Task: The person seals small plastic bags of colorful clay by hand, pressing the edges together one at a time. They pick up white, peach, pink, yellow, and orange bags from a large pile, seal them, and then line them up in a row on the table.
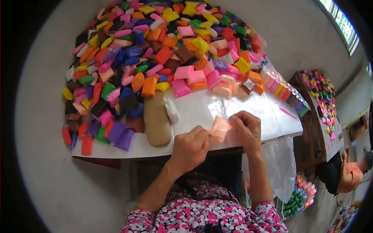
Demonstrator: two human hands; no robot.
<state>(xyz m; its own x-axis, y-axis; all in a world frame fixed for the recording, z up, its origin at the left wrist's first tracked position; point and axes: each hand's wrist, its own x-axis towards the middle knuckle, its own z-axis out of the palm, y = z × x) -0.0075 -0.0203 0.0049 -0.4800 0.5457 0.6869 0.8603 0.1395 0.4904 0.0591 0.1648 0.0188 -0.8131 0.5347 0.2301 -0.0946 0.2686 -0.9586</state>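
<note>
Pinching opposite ends of a peach packet (220, 130), the left hand (191, 145) and right hand (248, 130) keep thumbs and fingers closed on it, above the near edge of a white-covered table (194, 106). A tan slab (157, 122) and a white piece (171, 111) lie near the left hand; beyond, a heap of coloured packets (184, 73) takes up much of the tabletop. The held packet looks small, squarish and glossy, its wrapping gathered at the left end.

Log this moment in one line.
Left hand: pinches peach packet | right hand: pinches its opposite end | nearby: tan block, white piece, packet pile
</note>
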